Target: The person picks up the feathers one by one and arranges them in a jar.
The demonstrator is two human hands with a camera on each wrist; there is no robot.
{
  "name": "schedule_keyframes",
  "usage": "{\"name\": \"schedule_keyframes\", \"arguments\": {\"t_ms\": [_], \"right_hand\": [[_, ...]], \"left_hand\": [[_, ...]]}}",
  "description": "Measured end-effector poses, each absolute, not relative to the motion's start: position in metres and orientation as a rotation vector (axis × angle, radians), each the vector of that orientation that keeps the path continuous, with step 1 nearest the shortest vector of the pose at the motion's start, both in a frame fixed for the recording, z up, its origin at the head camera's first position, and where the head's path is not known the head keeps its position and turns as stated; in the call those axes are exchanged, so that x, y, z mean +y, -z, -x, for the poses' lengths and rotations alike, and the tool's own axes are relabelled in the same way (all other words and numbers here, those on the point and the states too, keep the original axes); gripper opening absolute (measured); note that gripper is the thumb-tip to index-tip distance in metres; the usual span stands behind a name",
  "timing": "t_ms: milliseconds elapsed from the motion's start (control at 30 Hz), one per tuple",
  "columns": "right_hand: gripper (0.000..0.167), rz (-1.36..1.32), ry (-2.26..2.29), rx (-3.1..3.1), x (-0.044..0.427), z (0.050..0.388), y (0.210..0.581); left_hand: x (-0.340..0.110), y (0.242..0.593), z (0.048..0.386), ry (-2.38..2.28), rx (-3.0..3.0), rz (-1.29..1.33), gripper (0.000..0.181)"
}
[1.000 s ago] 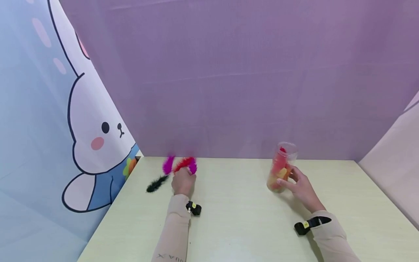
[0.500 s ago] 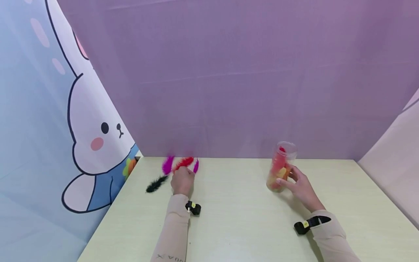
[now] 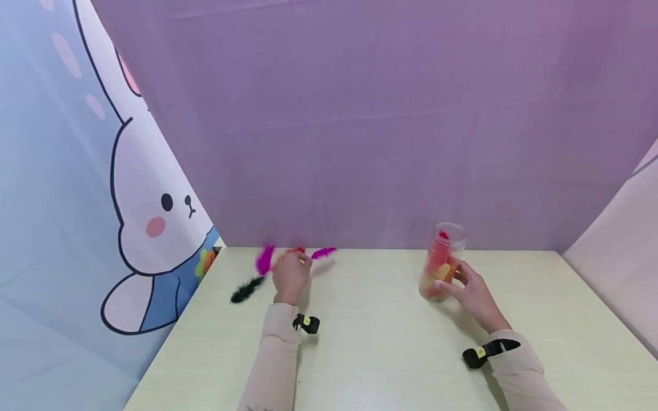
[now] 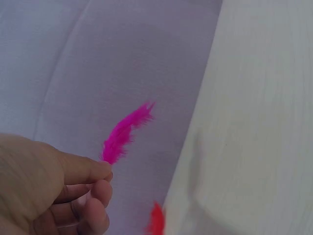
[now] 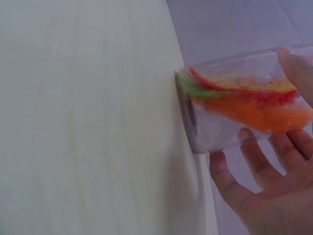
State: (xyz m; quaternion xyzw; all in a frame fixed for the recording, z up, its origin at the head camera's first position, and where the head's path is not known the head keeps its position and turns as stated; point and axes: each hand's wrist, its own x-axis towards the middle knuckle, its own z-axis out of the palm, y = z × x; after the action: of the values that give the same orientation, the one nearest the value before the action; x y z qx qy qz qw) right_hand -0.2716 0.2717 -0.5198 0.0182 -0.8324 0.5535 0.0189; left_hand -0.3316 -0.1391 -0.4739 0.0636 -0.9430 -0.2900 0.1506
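Magenta, a thin fluffy feather (image 4: pixel 122 134) is pinched by its end between the thumb and forefinger of the left hand (image 3: pixel 291 275), its tip pointing off to the right in the head view. Half a second ago it showed as a short, steep strip just beside the knuckles; now it stretches out almost level, and its shadow falls on the pale wooden surface (image 3: pixel 380 342) apart from it. That suggests it has been lifted free and is now separated from the other loose feathers.

Those lie close by: a second magenta feather (image 3: pixel 264 260) and a blackish fluffy feather (image 3: pixel 247 290), both left of the hand, and a red feather (image 3: pixel 295 250) just behind it, partly hidden.

Well apart, the right hand (image 3: pixel 473 297) grips a clear cylindrical jar (image 5: pixel 215 129), thumb on one side and fingers on the other. The jar appears to stand on the surface, its hold unchanged, with no lid seen on it. Red, orange and green feathers (image 5: pixel 244 115) fill part of it, so gathering seems well begun, with the pinched feather outside the jar.
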Motion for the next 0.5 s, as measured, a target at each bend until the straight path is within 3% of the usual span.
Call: {"name": "schedule_keyframes", "arguments": {"t_ms": [500], "right_hand": [[0.090,-0.091,-1.703,-2.599,0.277,0.283,0.515]], "left_hand": [[-0.110,0.444,0.321,0.896,-2.674,-0.091,0.017]]}}
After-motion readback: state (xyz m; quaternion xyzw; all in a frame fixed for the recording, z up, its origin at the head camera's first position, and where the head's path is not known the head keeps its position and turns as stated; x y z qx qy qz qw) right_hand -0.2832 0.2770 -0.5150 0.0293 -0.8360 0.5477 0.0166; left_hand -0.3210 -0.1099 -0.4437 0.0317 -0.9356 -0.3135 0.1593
